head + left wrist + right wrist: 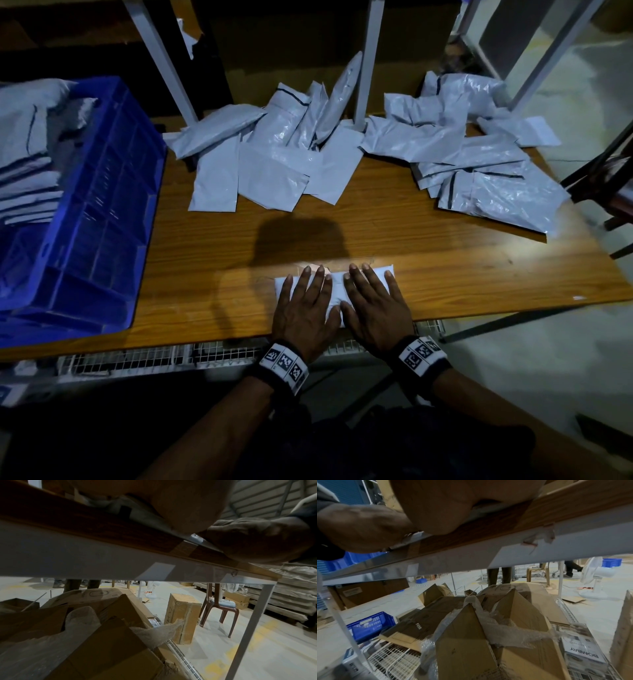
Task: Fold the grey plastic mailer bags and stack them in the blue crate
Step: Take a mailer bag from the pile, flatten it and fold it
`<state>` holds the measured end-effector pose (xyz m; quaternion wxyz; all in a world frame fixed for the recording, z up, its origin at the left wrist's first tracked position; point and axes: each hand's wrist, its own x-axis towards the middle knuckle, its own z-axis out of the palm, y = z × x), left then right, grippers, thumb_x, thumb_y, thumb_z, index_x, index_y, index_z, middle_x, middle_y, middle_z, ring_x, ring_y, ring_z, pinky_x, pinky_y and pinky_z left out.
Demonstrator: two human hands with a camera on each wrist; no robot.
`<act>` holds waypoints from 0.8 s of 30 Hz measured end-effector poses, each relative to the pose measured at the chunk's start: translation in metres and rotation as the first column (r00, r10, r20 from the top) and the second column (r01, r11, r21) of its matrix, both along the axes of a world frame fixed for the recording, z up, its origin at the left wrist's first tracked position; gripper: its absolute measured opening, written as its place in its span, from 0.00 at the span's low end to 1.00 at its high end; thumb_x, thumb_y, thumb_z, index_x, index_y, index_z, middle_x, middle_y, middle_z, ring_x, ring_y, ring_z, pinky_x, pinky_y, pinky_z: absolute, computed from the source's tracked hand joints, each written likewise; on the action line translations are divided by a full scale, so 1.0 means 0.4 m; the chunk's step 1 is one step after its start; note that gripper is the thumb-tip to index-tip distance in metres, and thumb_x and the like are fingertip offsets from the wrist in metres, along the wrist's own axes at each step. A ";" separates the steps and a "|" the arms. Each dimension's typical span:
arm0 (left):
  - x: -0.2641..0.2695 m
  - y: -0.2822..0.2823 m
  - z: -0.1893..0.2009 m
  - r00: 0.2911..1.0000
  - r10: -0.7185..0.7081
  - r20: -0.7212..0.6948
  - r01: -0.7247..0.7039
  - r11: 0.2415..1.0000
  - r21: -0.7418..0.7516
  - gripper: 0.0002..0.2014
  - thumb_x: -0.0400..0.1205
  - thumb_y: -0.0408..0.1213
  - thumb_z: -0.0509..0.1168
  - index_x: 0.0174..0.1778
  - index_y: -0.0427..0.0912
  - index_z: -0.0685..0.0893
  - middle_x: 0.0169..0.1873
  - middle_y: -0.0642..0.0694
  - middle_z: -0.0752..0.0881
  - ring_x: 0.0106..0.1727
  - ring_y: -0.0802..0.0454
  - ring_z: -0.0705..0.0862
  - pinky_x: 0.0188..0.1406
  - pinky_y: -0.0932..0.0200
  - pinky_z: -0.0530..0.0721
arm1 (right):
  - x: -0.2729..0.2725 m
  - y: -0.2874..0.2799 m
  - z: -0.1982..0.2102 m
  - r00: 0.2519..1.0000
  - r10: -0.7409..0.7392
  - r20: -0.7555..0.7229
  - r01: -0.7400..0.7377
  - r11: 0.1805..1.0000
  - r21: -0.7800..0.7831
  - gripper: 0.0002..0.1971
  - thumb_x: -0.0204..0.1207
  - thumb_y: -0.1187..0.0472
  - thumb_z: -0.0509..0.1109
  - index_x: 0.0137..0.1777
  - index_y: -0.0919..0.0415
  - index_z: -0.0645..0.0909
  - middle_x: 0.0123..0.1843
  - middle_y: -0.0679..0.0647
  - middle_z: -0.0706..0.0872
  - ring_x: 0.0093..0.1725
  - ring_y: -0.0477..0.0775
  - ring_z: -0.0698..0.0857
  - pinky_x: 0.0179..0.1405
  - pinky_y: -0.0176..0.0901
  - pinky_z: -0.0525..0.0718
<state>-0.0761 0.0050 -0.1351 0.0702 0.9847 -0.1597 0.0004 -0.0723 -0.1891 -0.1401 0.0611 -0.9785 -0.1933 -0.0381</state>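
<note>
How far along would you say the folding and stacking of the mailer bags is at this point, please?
Partly done. A stack of folded bags already sits in the blue crate. In hand: the left hand and right hand press one folded bag flat at the table's near edge. Left: two loose piles of unfolded bags farther back.

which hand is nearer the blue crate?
Left. The left hand presses the folded mailer on the side toward the blue crate; the right hand lies beyond it.
</note>
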 end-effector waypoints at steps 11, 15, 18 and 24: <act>-0.012 -0.006 0.007 1.000 0.025 -0.010 -0.023 0.993 0.117 0.33 0.89 0.59 0.46 0.89 0.47 0.61 0.90 0.42 0.55 0.91 0.37 0.47 0.84 0.23 0.50 | -0.002 0.002 0.004 0.999 -0.008 -0.050 0.007 1.000 -0.026 0.32 0.90 0.40 0.45 0.88 0.57 0.66 0.90 0.57 0.63 0.90 0.58 0.59 0.87 0.69 0.53; -0.010 -0.009 0.018 0.995 0.042 -0.095 -0.026 0.986 0.163 0.34 0.89 0.60 0.43 0.89 0.48 0.62 0.91 0.44 0.54 0.91 0.38 0.45 0.84 0.23 0.45 | -0.002 0.005 0.016 0.995 -0.016 -0.103 0.011 0.999 -0.043 0.32 0.90 0.40 0.45 0.88 0.57 0.65 0.90 0.56 0.62 0.91 0.57 0.57 0.87 0.69 0.51; -0.007 -0.003 0.047 0.985 0.048 -0.168 -0.020 0.987 0.161 0.38 0.86 0.63 0.33 0.91 0.50 0.56 0.91 0.47 0.50 0.91 0.42 0.38 0.84 0.27 0.36 | 0.005 0.002 0.033 0.984 0.003 -0.177 -0.012 0.999 -0.045 0.35 0.90 0.38 0.39 0.91 0.56 0.56 0.92 0.55 0.53 0.91 0.55 0.47 0.88 0.66 0.43; 0.040 0.064 0.146 0.947 0.146 -0.287 -0.155 0.988 -0.009 0.40 0.84 0.68 0.57 0.90 0.55 0.55 0.90 0.52 0.57 0.91 0.50 0.49 0.86 0.34 0.46 | 0.049 -0.064 0.112 0.967 0.010 -0.254 0.021 0.993 0.118 0.37 0.84 0.36 0.41 0.89 0.52 0.63 0.91 0.55 0.61 0.91 0.58 0.50 0.84 0.69 0.54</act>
